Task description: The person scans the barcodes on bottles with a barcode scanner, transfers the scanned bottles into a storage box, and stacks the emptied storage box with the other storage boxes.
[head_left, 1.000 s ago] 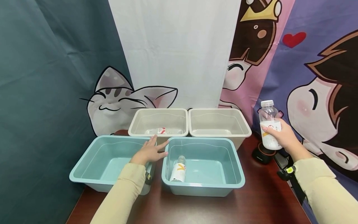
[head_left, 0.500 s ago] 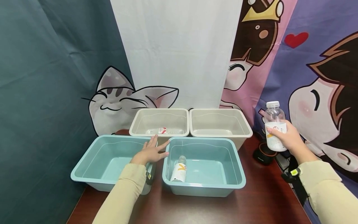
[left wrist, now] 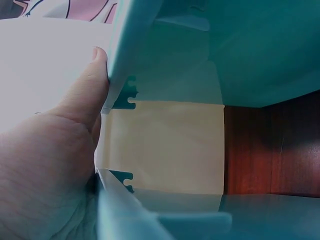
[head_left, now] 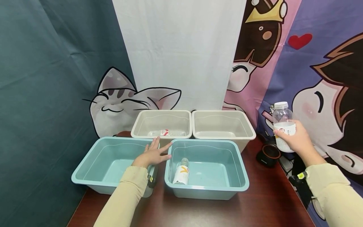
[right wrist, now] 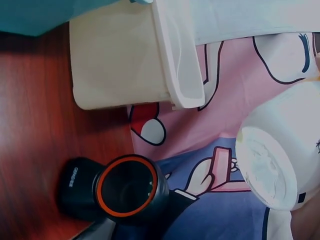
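At the right in the head view, my right hand (head_left: 300, 138) grips a clear plastic bottle (head_left: 285, 128) with a white cap and white label. The bottle stands nearly upright in the air, close over a black device (head_left: 267, 156) with an orange ring. In the right wrist view the bottle's base (right wrist: 267, 170) shows at the right edge, and the device (right wrist: 127, 187) sits below left. My left hand (head_left: 150, 156) spreads its fingers across the gap between two blue bins, touching their rims. A similar bottle (head_left: 181, 173) lies in the right blue bin (head_left: 210, 188).
The left blue bin (head_left: 93, 183) stands beside it. Behind are a left beige bin (head_left: 161, 112), holding a clear bottle (head_left: 164, 132) with a red-and-white label, and a right beige bin (head_left: 221, 112). A printed curtain (head_left: 181, 53) hangs behind the brown table (head_left: 170, 214).
My right hand has moved a little to the right with the bottle. The left hand stays on the blue bins' rims.
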`<move>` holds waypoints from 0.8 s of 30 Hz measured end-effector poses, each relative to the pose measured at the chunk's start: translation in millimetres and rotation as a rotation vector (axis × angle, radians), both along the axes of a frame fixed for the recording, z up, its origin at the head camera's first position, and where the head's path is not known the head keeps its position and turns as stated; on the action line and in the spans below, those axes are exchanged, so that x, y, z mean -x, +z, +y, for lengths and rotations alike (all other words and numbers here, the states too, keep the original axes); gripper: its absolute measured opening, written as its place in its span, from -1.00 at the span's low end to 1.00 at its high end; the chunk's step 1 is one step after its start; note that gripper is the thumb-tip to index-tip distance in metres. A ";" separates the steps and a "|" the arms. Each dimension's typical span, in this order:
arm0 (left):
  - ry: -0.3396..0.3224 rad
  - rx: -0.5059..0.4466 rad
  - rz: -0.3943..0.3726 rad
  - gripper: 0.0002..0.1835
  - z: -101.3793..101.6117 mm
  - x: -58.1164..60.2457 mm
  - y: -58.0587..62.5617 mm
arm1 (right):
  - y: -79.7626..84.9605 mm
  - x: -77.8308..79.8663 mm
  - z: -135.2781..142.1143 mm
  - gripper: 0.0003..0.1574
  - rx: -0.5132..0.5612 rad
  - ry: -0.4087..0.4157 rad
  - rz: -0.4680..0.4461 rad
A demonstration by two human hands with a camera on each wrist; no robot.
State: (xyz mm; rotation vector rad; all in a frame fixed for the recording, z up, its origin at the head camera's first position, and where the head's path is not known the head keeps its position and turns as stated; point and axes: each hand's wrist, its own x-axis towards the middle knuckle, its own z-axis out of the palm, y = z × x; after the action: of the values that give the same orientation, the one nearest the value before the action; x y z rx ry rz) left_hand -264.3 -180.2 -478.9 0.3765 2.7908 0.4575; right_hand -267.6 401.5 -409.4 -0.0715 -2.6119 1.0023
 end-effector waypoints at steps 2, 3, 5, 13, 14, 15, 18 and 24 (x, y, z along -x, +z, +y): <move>-0.001 0.004 0.007 -0.26 -0.2 0.3 -0.6 | 1.3 -0.7 -0.3 0.07 -0.018 -0.013 -0.004; 0.000 0.004 0.011 -0.26 -0.1 0.4 -0.8 | 1.7 -1.2 -0.4 0.08 -0.029 -0.019 -0.006; 0.003 -0.004 0.013 -0.27 0.0 0.2 -0.9 | 2.3 -1.9 -0.7 0.10 -0.049 -0.032 -0.010; 0.007 -0.025 0.042 -0.27 -1.5 -0.1 -10.1 | 2.3 -3.2 -0.7 0.10 -0.108 -0.045 -0.013; 0.008 -0.025 0.046 -0.27 -1.8 0.2 -11.7 | 2.2 -3.2 -1.0 0.09 -0.112 -0.045 -0.010; 0.008 -0.019 0.052 -0.27 -2.0 0.3 -13.0 | 2.0 -3.1 -0.8 0.09 -0.116 -0.044 -0.008; 0.005 -0.020 0.081 -0.28 -2.7 -0.8 -14.1 | 1.0 -3.2 0.2 0.10 -0.127 -0.040 -0.002; -0.003 -0.001 0.133 -0.32 -1.8 -5.3 -12.5 | -2.5 -4.1 4.7 0.09 -0.143 -0.034 0.007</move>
State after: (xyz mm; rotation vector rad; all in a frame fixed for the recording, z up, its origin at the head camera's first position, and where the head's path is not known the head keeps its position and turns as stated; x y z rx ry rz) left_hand -259.0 -182.0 -491.4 0.4269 2.9178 0.4490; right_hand -263.5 406.2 -411.9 -0.0769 -2.6579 0.8008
